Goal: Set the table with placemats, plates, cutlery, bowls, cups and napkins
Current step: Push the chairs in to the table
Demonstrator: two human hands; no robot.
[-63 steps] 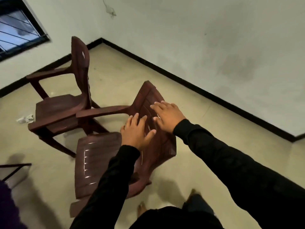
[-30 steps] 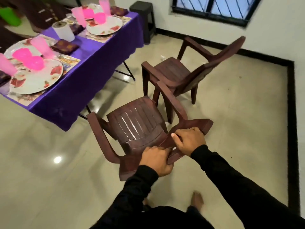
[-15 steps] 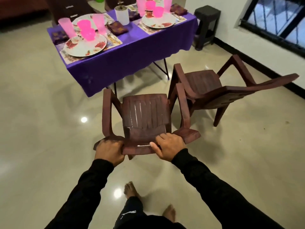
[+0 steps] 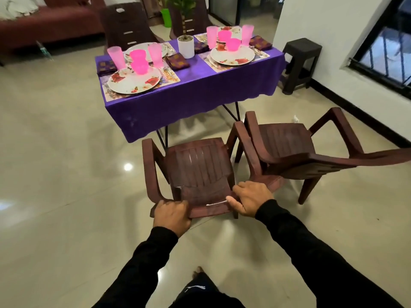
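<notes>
My left hand (image 4: 171, 215) and my right hand (image 4: 250, 197) both grip the top of the backrest of a brown plastic chair (image 4: 198, 170) that faces the table. The table (image 4: 191, 94) has a purple cloth and is laid with floral plates (image 4: 134, 81), pink cups (image 4: 116, 57), pink bowls (image 4: 139, 66), placemats and dark folded napkins (image 4: 178, 61). A second plate (image 4: 232, 55) with pink cups and bowls sits at the right end. A white pot with a plant (image 4: 186, 48) stands mid-table.
A second brown plastic chair (image 4: 287, 145) stands just right of the one I hold, touching its armrest. A dark stool (image 4: 299, 63) is by the wall past the table. Dark high-backed chairs (image 4: 127, 27) stand behind the table. A sofa (image 4: 44, 23) is far left.
I turned from the room's corner toward the table, carrying the chair round. Over the last half second the chair and I have come closer to the table.
</notes>
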